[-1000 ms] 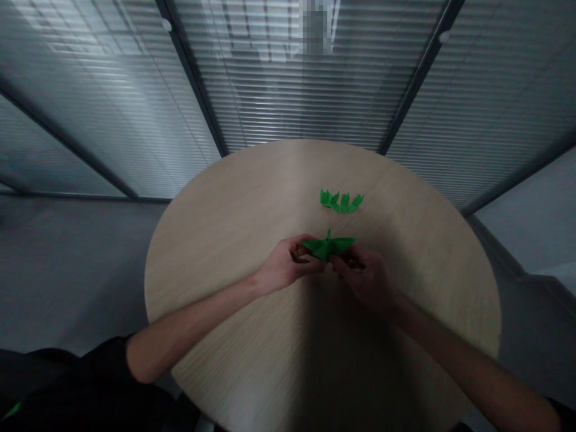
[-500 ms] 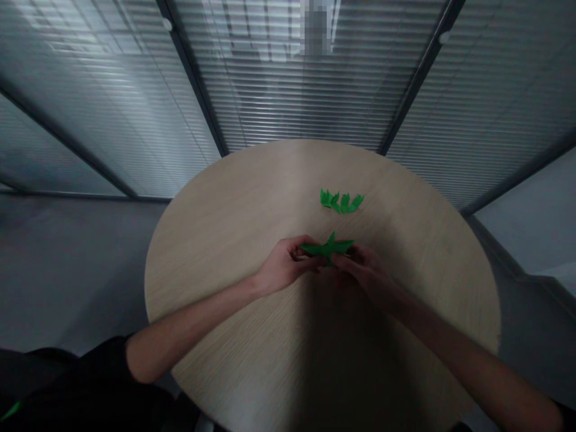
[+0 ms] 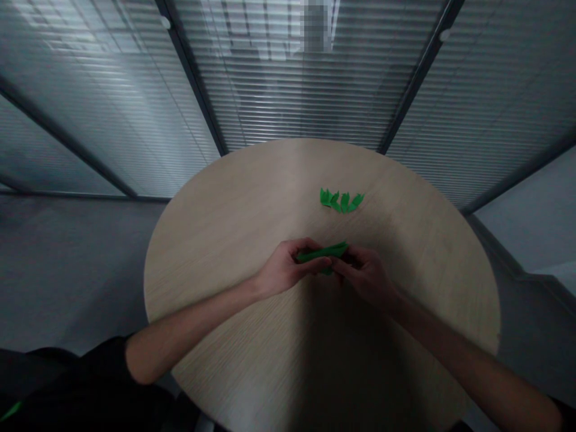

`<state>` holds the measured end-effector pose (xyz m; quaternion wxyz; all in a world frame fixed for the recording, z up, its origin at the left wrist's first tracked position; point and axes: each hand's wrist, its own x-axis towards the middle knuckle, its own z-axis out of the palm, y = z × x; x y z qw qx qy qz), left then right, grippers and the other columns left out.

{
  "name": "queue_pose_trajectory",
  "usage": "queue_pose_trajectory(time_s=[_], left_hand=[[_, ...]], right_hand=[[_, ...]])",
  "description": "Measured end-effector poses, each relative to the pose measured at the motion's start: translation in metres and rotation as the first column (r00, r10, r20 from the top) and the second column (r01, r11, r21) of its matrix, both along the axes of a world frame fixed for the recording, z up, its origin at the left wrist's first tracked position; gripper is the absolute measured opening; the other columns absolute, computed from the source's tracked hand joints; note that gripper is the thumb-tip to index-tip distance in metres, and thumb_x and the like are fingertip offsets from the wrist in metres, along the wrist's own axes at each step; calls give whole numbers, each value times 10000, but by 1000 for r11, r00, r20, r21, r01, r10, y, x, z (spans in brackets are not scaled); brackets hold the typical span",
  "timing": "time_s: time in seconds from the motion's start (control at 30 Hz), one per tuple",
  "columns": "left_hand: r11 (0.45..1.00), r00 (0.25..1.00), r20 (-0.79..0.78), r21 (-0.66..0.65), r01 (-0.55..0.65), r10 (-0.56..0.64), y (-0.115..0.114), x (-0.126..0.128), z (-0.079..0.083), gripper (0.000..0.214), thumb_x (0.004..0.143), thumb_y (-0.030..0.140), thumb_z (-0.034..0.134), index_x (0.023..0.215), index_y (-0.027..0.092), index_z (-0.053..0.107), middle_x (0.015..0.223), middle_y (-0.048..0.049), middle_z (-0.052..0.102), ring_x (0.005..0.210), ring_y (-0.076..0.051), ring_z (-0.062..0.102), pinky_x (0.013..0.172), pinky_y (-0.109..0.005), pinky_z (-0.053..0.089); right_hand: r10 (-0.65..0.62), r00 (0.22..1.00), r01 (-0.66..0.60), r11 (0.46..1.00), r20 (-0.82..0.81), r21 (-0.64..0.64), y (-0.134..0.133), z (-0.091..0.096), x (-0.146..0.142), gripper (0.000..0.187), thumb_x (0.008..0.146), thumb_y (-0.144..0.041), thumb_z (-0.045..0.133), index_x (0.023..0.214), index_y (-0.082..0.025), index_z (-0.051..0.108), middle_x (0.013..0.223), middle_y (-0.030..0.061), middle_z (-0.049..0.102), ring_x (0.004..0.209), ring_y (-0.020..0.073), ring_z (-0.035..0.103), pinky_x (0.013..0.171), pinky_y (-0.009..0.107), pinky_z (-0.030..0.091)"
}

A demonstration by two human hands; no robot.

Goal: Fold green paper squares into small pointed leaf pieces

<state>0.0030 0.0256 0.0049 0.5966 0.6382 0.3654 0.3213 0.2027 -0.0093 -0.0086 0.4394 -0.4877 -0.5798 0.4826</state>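
— How are the arms placed?
— Both forearms are stretched inward over the round wooden table [image 3: 225, 222], and the left hand [image 3: 284, 268] and the right hand [image 3: 369, 277] are brought close together near its middle.
— And the grip?
— A folded green paper piece [image 3: 321, 252] is held between the two hands. By the left thumb and fingers it is pinched narrowly; by the right fingertips it is held also, near its right end. Its lower part is partly hidden by the thumbs.
— What is seen around?
— Beyond the hands, small folded green pieces [image 3: 344, 203] are laid in a row. Behind the table, venetian blinds [image 3: 288, 102] are seen.
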Motion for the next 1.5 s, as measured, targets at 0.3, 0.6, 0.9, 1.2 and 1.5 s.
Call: queue_pose_trajectory(time_s=[0.3,0.6,0.9,1.2,1.5], left_hand=[[999,999,27,-6,37,-37,2,-1,-1,263,892,377,736,924,118,710,819,-55,735,683,-134,672,652,-240,546],[999,998,-38,27,43,-42,1,-2,1,252,919,354,685,939,104,701,812,-54,717,685,-130,653,643,-234,508],[997,998,-46,53,50,-48,1,-1,-1,281,926,388,676,942,108,697,811,-49,701,688,-134,638,645,-247,500],[992,998,-47,116,53,-47,0,0,-4,345,978,434,596,904,110,687,790,-51,680,699,-143,618,643,-255,482],[984,995,-91,173,48,-32,0,-1,-5,341,1002,410,567,887,112,689,763,-43,664,684,-137,607,631,-251,472]], right_hand=[[9,999,-9,1000,-38,12,1,0,1,391,889,-543,712,756,-175,696,620,-6,619,515,109,565,472,220,467],[21,999,-19,999,-25,42,1,3,0,441,920,-572,669,742,-170,691,626,3,629,509,102,559,450,206,464],[4,1000,-4,1000,-7,27,0,0,0,441,917,-569,667,716,-176,668,609,-3,608,502,104,548,449,212,434],[8,1000,-8,1000,12,-14,-1,1,-2,424,916,-531,669,685,-177,639,564,-17,565,480,98,515,441,211,386],[28,1000,-29,999,-2,-29,-1,0,-2,427,915,-564,655,733,-177,647,604,-18,570,483,100,527,434,212,411]])
